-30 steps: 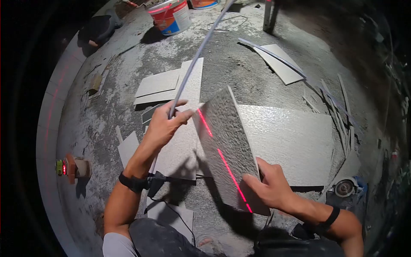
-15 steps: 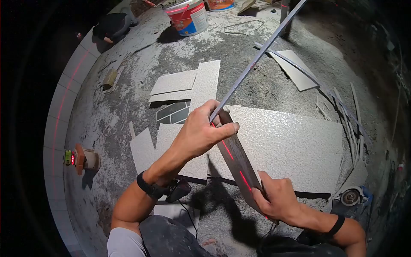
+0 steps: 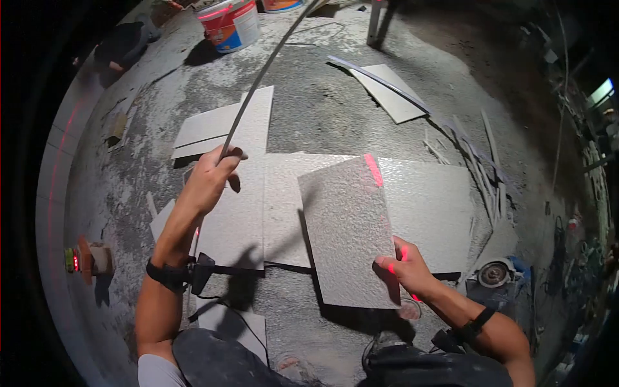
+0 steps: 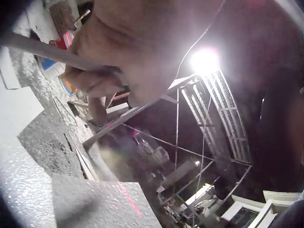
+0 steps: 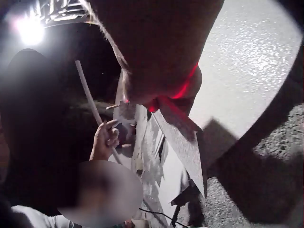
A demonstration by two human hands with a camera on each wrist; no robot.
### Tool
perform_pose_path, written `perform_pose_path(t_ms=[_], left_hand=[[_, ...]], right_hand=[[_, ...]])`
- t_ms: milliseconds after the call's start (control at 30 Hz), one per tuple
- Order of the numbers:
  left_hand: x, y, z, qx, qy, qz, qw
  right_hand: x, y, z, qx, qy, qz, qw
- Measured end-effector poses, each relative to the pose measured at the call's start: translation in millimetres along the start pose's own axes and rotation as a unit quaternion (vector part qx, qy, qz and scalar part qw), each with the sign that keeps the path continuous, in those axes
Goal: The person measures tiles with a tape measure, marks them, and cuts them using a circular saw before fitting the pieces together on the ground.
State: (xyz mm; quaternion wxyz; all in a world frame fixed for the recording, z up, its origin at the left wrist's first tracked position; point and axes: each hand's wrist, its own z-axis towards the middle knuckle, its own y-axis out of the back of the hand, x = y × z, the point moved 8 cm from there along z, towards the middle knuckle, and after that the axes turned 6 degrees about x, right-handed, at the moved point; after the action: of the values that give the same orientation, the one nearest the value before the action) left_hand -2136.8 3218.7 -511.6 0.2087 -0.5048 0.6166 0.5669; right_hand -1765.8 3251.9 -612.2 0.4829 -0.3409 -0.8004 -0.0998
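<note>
My right hand [image 3: 412, 272] pinches the rough grey rectangular tile [image 3: 345, 232]; my left hand [image 3: 211, 179], gripping the long grey strip [image 3: 259, 79], should hold it clear.

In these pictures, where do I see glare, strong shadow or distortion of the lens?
Head view: fisheye bending with dark edges, glossy highlights on the large tile, a dark shadow below the held tile; left wrist view: the lamp flares white; right wrist view: the right hand mostly in shadow, crossed by a red line.
</note>
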Motion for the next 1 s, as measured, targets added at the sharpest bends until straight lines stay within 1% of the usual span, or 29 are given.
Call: perform_pose_path(t_ms=[33,67,133,200,267,333,400,467,500,533,567,600,633,667,733,767,833,867,933,967,1000], left_hand=[[8.3,-3.7,1.9,-0.002,0.003,0.016,1.0],[13.8,-8.2,4.7,0.001,0.003,0.013,1.0],[20.8,-18.7,10.8,0.032,0.0,0.06,0.998],[30.7,-23.0,15.8,0.038,0.004,0.076,0.996],[28.8,-25.2,16.0,0.038,0.009,0.093,0.995],[27.5,-37.9,15.2,0.088,0.061,0.105,0.989],[52.3,-53.3,22.6,0.104,0.055,0.079,0.99],[42.2,-66.7,17.4,0.12,0.052,0.055,0.99],[45.9,-64.9,14.8,0.118,0.055,0.055,0.99],[46.4,-65.9,14.6,0.116,0.038,0.079,0.989],[43.3,-71.9,17.8,0.119,0.015,0.1,0.988],[40.0,-77.4,19.4,0.13,0.003,0.092,0.987],[43.8,-77.8,18.0,0.137,0.027,0.095,0.986],[50.1,-78.6,17.1,0.145,0.051,0.099,0.983],[61.1,-78.6,18.9,0.15,0.04,0.136,0.978],[57.9,-82.6,17.6,0.158,0.029,0.132,0.978],[59.1,-82.2,12.5,0.145,0.064,0.118,0.98],[61.3,-85.1,12.2,0.149,0.06,0.119,0.98],[63.6,-89.5,13.3,0.155,0.054,0.128,0.978],[62.9,-93.8,14.6,0.177,0.06,0.13,0.974],[61.5,-96.4,15.6,0.178,0.057,0.131,0.974]], right_hand=[[-12.9,8.9,1.5,-0.04,0.013,0.036,0.998],[-23.3,14.2,2.5,-0.043,0.01,0.035,0.998],[-45.4,30.1,1.2,-0.076,-0.028,0.085,0.993],[-57.1,37.0,1.1,-0.07,-0.04,0.103,0.991],[-62.1,42.5,2.0,-0.086,-0.024,0.141,0.986],[-60.2,43.1,1.4,-0.083,-0.034,0.147,0.985],[-56.6,44.4,2.0,-0.09,-0.028,0.176,0.98],[-54.6,44.3,5.4,-0.073,-0.037,0.172,0.982],[-53.1,42.3,6.8,-0.063,-0.037,0.167,0.983],[-52.0,41.6,6.0,-0.057,-0.036,0.163,0.984],[-48.5,38.3,6.6,-0.068,-0.036,0.174,0.982],[-44.1,35.8,4.9,-0.087,-0.035,0.184,0.978],[-54.1,41.8,9.6,-0.079,-0.016,0.195,0.978],[-68.9,56.2,10.5,-0.127,-0.033,0.162,0.978],[-70.8,70.2,13.2,-0.094,-0.019,0.158,0.983],[-70.6,81.8,11.2,-0.108,-0.016,0.156,0.982],[-70.1,95.0,9.4,-0.101,0.006,0.163,0.981],[-75.3,102.0,9.0,-0.107,0.008,0.163,0.981],[-79.2,123.2,3.1,-0.179,0.015,0.157,0.971],[-71.3,122.2,-0.8,-0.151,0.011,0.163,0.975],[-74.6,129.0,-2.7,-0.153,0.012,0.163,0.975]])
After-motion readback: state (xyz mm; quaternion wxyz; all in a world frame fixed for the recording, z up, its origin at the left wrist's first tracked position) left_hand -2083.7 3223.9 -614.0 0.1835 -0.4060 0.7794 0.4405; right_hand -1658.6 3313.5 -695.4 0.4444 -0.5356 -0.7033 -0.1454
